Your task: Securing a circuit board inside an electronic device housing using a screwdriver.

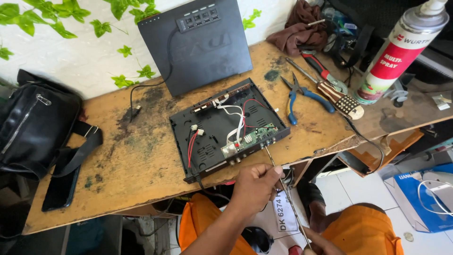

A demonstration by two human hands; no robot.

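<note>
left hand (255, 185) pinches screwdriver shaft (283, 185) beside open box (226, 127).

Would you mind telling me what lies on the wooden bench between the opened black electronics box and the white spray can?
In the head view, blue-handled pliers and a checkered-handled screwdriver lie between the box and the can.

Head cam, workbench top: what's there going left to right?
Black leather bag → black phone lying flat → open black electronics case with a green circuit board → blue-handled pliers → checker-handled screwdriver → white and red spray can.
</note>
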